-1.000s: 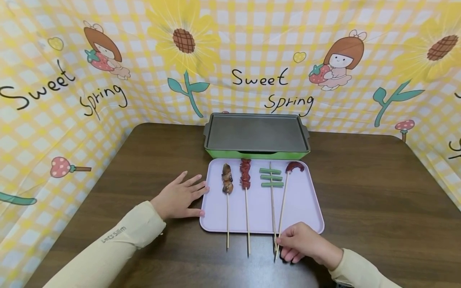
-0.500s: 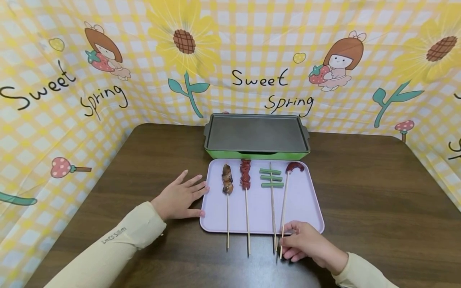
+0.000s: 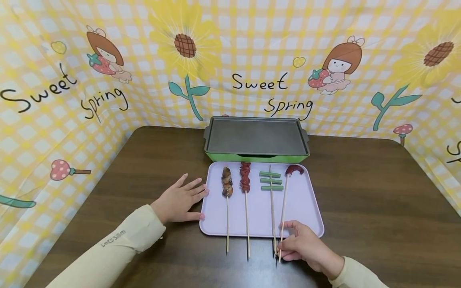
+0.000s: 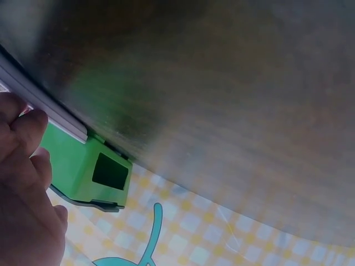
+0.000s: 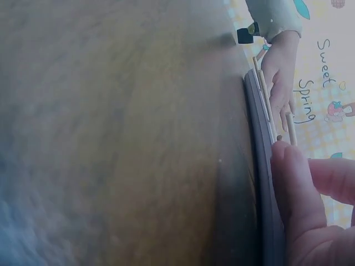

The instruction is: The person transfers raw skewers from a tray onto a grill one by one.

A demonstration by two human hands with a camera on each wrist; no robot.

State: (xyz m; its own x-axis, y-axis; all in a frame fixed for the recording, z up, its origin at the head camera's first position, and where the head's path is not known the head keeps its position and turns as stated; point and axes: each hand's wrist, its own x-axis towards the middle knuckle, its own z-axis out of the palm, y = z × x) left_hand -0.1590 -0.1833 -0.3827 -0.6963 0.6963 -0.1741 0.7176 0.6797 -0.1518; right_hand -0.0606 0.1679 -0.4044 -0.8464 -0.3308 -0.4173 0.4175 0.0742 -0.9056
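The right hand point(image 3: 304, 244) pinches the near end of the rightmost skewer point(image 3: 285, 204), its curved red top point(image 3: 295, 169) on the lilac tray point(image 3: 302, 204); the left hand point(image 3: 180, 202), spread, touches the tray's left edge.

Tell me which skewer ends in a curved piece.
The rightmost skewer, pinched by the right hand: its dark-red piece curls off to the right. The brown skewer, straight red skewer and green skewer have food threaded along their sticks.

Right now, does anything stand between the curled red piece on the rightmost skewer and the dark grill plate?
Only the tray's far rim and the green base stand between the red piece and plate; nothing else visible does.
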